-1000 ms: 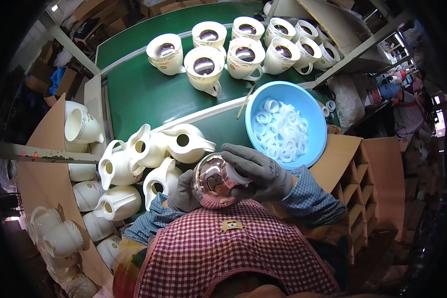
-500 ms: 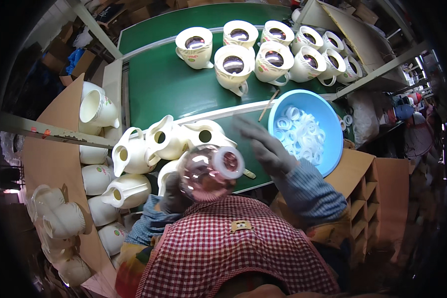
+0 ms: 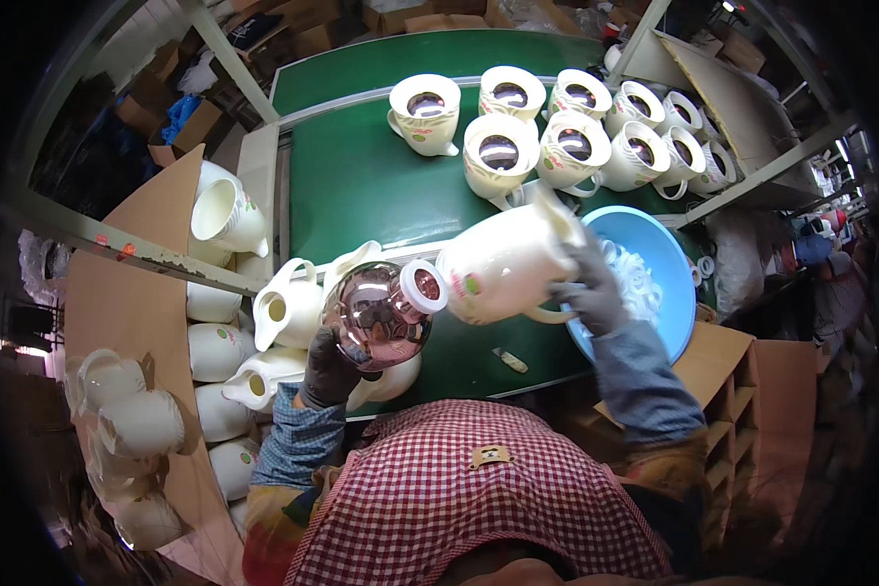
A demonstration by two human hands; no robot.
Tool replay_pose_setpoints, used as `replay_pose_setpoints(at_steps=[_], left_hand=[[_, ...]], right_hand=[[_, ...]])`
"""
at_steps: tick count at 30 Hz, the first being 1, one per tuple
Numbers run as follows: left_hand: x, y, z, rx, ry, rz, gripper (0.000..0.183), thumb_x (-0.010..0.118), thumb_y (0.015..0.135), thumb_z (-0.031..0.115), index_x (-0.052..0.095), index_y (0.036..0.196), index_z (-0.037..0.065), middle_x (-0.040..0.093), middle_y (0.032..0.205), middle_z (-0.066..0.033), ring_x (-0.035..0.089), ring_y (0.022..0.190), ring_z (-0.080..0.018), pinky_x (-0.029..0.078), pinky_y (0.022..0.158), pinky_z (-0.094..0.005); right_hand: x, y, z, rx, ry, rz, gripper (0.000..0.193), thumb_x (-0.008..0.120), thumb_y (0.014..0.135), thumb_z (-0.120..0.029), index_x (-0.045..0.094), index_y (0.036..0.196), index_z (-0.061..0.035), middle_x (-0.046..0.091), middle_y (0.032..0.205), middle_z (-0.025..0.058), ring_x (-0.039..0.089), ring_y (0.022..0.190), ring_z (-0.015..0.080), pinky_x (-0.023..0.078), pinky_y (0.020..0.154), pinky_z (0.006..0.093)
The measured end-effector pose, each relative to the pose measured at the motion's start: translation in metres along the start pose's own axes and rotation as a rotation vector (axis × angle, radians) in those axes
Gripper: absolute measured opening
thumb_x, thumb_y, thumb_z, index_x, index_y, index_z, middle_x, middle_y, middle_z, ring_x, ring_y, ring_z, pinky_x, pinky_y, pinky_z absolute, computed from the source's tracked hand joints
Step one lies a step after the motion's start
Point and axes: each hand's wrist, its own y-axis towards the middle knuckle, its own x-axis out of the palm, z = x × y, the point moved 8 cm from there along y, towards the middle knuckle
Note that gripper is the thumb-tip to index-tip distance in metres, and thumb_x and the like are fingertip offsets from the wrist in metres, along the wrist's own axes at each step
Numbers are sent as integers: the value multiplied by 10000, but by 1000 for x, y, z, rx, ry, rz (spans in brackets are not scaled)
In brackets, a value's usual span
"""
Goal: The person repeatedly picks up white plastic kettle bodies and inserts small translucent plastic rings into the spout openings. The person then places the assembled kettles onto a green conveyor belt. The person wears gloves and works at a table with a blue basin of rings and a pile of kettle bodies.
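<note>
My left hand, in a dark glove, is closed round the lower side of a shiny reddish-brown glass flask liner. A white ring sits on the liner's neck, facing right. To its right my gloved right hand grips a cream jug body near one end. That jug lies tilted in the air, its handle underneath, its far end slightly blurred. Just left of the liner, more cream jug bodies stand with their spouts up, partly hidden behind my left hand and the glass.
Several cream jugs with dark shiny liners inside stand along the green belt. A blue basin of translucent white rings is at right, partly behind my right hand. Jug shells fill a cardboard box at left; a divided carton stands lower right.
My right hand, empty before, now grips a cream jug body and lifts it to the right. My left hand has raised the glass liner slightly. The whole view has shifted a little.
</note>
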Motion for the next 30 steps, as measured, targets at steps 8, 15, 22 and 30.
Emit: replay_pose_setpoints(at_steps=[8, 15, 22, 30], left_hand=[[65, 46, -48, -169, 103, -145, 828, 615, 939, 525, 341, 1559, 50, 478, 1532, -146, 507, 1372, -314, 424, 1148, -485], [60, 59, -118, -390, 95, -160, 707, 715, 887, 422, 484, 1469, 94, 535, 1460, -116, 516, 1335, -256, 389, 1137, -408], [247, 82, -91, -95, 1534, -603, 670, 830, 760, 342, 593, 1336, 95, 658, 1253, -100, 640, 1150, -255, 497, 1000, -369], [210, 79, -91, -42, 1487, -491, 644, 853, 780, 303, 595, 1331, 92, 669, 1255, -107, 658, 1140, -243, 526, 985, -355]], right_hand=[[-87, -101, -67, -239, 365, 251, 731, 809, 889, -220, 470, 1488, 29, 455, 1545, 203, 423, 1437, 330, 340, 1174, 461], [-9, -113, -93, -436, 18, 56, 962, 879, 800, -303, 367, 1549, 20, 344, 1595, 279, 301, 1512, 394, 246, 1216, 497], [1, -117, -89, -535, -123, 107, 990, 820, 826, -462, 332, 1564, -18, 391, 1562, 282, 389, 1455, 436, 288, 1210, 529], [3, -113, -98, -544, -74, 54, 1030, 858, 781, -442, 336, 1561, -17, 402, 1550, 290, 411, 1436, 451, 334, 1187, 532]])
